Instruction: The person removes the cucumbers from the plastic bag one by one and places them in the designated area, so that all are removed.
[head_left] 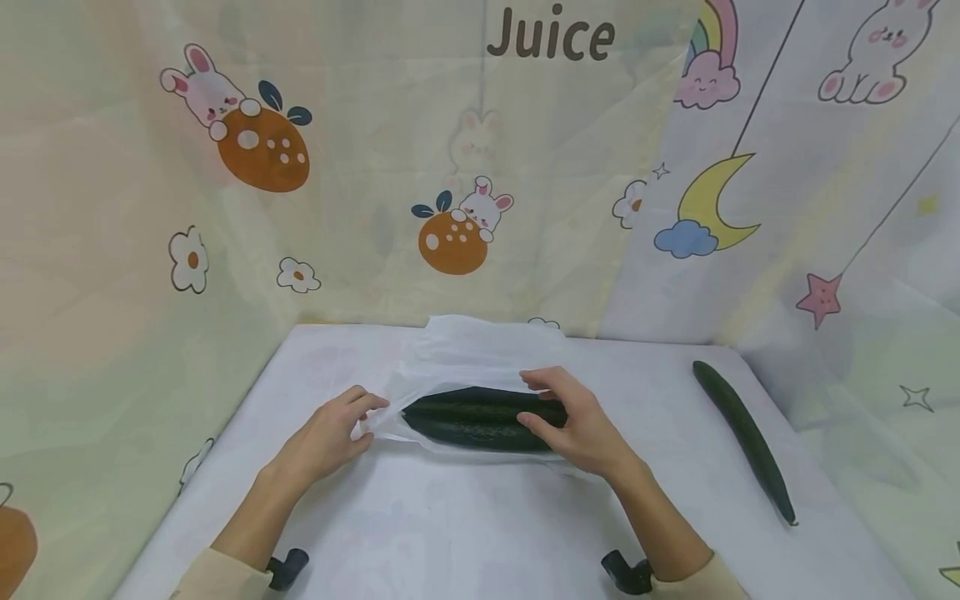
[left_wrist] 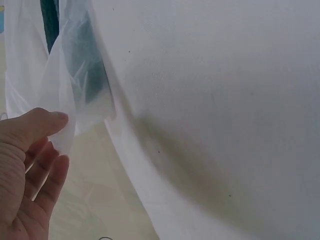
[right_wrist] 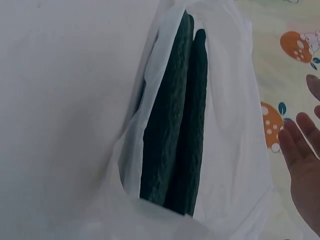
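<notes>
While the left hand (head_left: 330,435) pinches the bag (head_left: 480,346), cucumbers (head_left: 465,419) run lengthwise rightward to beneath the nearer, spread right hand (head_left: 583,427).

Thin, creased plastic of the bag (head_left: 487,343), slightly rough cucumber skins (right_wrist: 167,120), smooth matt tabletop (head_left: 465,525)

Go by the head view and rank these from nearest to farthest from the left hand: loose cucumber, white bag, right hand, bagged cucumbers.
1. White bag, right at the left hand.
2. Bagged cucumbers, just to its right.
3. Right hand, at their right end.
4. Loose cucumber, alone at far right.
</notes>
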